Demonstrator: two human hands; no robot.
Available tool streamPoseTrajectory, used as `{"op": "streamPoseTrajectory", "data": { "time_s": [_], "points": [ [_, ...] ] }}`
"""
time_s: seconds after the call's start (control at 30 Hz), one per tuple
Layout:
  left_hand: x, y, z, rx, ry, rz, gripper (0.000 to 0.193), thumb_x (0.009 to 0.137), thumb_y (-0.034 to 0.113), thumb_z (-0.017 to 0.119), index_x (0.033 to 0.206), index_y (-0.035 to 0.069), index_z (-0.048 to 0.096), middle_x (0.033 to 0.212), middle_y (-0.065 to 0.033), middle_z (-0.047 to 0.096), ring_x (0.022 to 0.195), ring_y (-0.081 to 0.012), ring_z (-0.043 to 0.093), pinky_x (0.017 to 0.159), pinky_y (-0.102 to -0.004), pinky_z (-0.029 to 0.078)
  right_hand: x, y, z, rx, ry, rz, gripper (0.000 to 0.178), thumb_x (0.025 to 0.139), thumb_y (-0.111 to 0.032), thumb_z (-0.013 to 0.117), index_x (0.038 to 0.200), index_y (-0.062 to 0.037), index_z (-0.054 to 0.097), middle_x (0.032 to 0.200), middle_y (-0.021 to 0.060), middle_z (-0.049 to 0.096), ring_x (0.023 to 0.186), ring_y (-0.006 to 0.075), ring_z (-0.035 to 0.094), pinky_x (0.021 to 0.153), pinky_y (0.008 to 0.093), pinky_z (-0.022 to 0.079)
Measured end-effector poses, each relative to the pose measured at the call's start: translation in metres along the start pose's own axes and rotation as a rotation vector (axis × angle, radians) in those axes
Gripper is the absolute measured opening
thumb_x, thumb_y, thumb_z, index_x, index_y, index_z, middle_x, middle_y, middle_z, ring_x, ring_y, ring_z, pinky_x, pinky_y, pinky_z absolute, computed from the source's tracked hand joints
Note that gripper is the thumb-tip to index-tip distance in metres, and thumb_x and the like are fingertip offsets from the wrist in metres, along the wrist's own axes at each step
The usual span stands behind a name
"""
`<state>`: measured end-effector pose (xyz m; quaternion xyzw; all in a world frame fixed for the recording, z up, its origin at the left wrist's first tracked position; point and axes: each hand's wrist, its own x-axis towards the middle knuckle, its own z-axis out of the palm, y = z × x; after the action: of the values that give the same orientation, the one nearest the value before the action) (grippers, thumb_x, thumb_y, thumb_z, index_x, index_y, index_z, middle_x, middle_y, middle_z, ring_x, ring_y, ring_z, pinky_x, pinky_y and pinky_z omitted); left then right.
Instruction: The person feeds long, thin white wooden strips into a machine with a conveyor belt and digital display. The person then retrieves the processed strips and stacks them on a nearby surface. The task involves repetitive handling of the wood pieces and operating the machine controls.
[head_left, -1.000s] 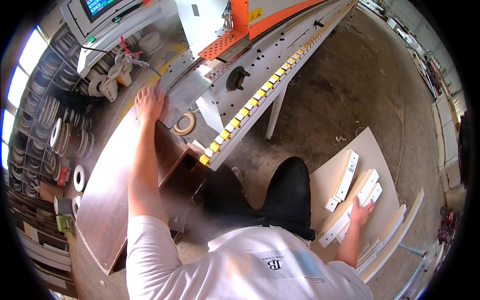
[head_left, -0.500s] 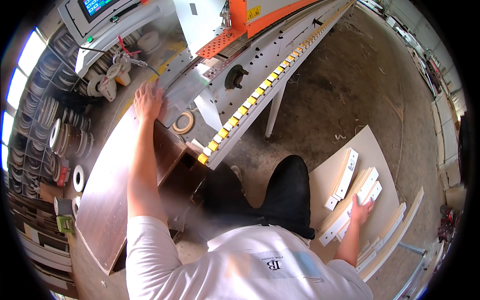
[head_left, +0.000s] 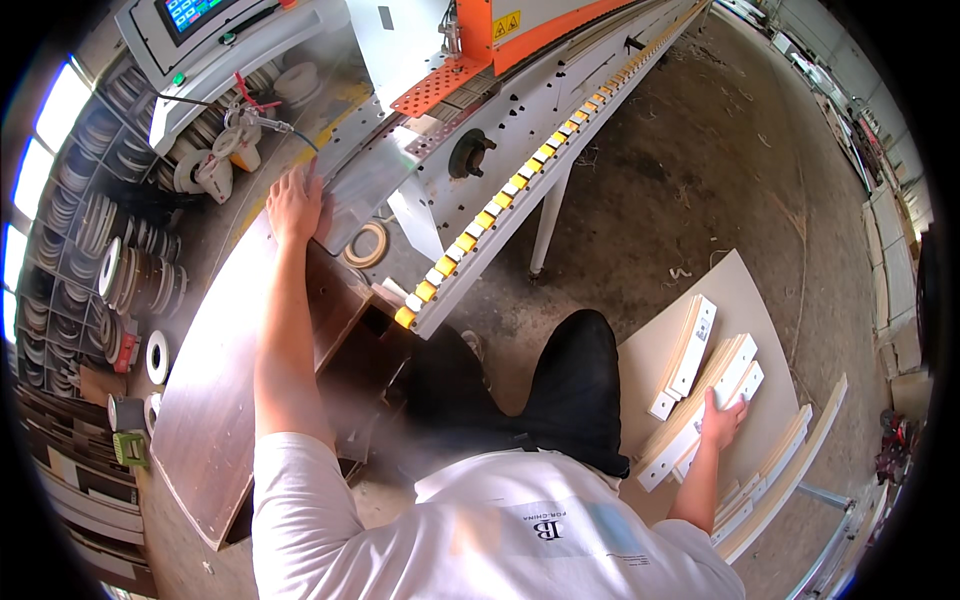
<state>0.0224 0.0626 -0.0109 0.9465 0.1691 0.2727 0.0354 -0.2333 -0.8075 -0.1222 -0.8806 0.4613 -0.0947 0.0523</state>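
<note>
My left hand [head_left: 293, 207] rests at the far edge of a brown wooden cabinet top [head_left: 215, 385], beside the machine's grey bed [head_left: 365, 190]. Its fingers are stretched out, and I see nothing held in them. On my right, a stack of pale wooden strips with white drilled faces [head_left: 690, 415] lies on a beige board [head_left: 735, 300]. My right hand [head_left: 720, 425] is at the right side of this stack, thumb and fingers around the outermost strip; the palm side is hidden. A smaller bundle of strips [head_left: 685, 355] lies just beyond.
A rail of yellow and white rollers [head_left: 485, 220] runs from near my knees to the far right. The orange and white machine [head_left: 480, 50] stands ahead, with a control screen [head_left: 195, 15] at its left. Tape rolls [head_left: 145, 275] fill racks at left. A long strip [head_left: 790, 470] lies right.
The fingers of my left hand have shifted slightly at the far edge of the cabinet top. My right hand stays at the stack of strips.
</note>
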Motion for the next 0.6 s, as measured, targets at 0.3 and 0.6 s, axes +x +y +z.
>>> {"op": "streamPoseTrajectory", "data": {
  "time_s": [0.3, 0.6],
  "points": [
    [0.000, -0.005, 0.001, 0.013, 0.005, 0.019, 0.052, 0.108, 0.052, 0.050, 0.144, 0.018, 0.065, 0.149, -0.0072, 0.063, 0.141, -0.0338, 0.054, 0.116, -0.0471, 0.042, -0.002, -0.004, -0.004, 0.007, -0.020, 0.013, 0.102, 0.085, -0.071, 0.074, 0.162, -0.0140, 0.040, 0.173, 0.0083, 0.034, 0.148, 0.0356, 0.049, 0.114, 0.0520, 0.049],
    [-0.001, -0.002, 0.000, 0.011, 0.050, 0.063, 0.051, 0.106, 0.047, 0.056, 0.146, 0.015, 0.062, 0.153, -0.0088, 0.060, 0.144, -0.0347, 0.050, 0.120, -0.0476, 0.038, -0.003, -0.004, -0.003, 0.008, -0.003, -0.006, 0.103, 0.085, -0.071, 0.075, 0.162, -0.0130, 0.040, 0.173, 0.0109, 0.034, 0.149, 0.0369, 0.048, 0.116, 0.0519, 0.047]
  ]
}}
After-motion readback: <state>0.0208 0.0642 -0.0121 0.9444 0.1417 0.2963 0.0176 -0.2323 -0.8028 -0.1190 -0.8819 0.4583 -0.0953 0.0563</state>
